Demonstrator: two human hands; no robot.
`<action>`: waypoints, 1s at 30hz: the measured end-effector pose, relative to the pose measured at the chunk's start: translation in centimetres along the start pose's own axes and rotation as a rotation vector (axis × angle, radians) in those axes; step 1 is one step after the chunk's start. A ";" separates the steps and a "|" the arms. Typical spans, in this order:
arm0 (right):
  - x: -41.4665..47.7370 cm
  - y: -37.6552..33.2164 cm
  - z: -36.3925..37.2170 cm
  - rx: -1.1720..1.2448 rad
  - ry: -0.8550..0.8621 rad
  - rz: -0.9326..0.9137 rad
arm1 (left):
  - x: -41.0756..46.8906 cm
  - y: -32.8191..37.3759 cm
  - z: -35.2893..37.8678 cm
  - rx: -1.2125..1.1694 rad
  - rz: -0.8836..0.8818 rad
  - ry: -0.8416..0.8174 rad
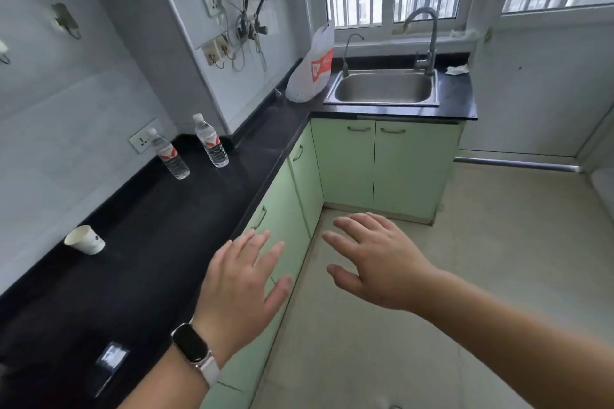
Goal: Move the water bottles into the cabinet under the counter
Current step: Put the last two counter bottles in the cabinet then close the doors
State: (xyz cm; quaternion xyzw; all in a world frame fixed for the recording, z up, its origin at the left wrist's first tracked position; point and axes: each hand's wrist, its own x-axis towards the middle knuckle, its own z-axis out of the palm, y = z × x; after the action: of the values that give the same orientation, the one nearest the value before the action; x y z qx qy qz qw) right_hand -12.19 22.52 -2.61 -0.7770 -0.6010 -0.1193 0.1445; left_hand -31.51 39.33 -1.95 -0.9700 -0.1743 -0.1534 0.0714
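both hands, left hand [239, 279] and right hand [375, 259], are spread and hold nothing, so next i think they must reach the two water bottles [186, 146] near the worktop's [159, 242] back edge.

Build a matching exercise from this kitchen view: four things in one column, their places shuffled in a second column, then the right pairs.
1. clear plastic water bottles with red labels
2. white paper cup
3. white plastic bag with orange print
4. crumpled white tissue

A. on the counter right of the steel sink
B. in the corner of the black counter, left of the sink
C. upright by the wall socket
D. on the counter, closest to the camera

Pairs: 1-C, 2-D, 3-B, 4-A
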 end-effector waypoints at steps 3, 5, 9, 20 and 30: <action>2.0 4.3 0.4 -0.004 -0.024 -0.012 | 3.3 0.8 1.0 0.020 -0.025 -0.017; 3.3 6.1 0.7 0.032 -0.057 -0.027 | 4.7 1.1 1.6 0.031 -0.041 -0.021; 5.7 7.8 1.3 0.083 -0.063 -0.048 | 6.7 0.7 2.1 0.050 -0.052 -0.032; 15.6 11.8 5.3 0.106 -0.100 -0.110 | 14.4 -4.9 7.1 0.009 -0.152 0.005; 29.6 13.6 9.6 0.025 -0.136 -0.126 | 23.2 -15.8 12.6 -0.071 -0.217 0.032</action>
State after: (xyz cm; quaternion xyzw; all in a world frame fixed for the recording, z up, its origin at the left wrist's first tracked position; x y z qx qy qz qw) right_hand 8.50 49.50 -2.04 -0.7420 -0.6586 -0.0676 0.1053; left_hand -13.08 63.76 -5.02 -0.9448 -0.2715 -0.1820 0.0228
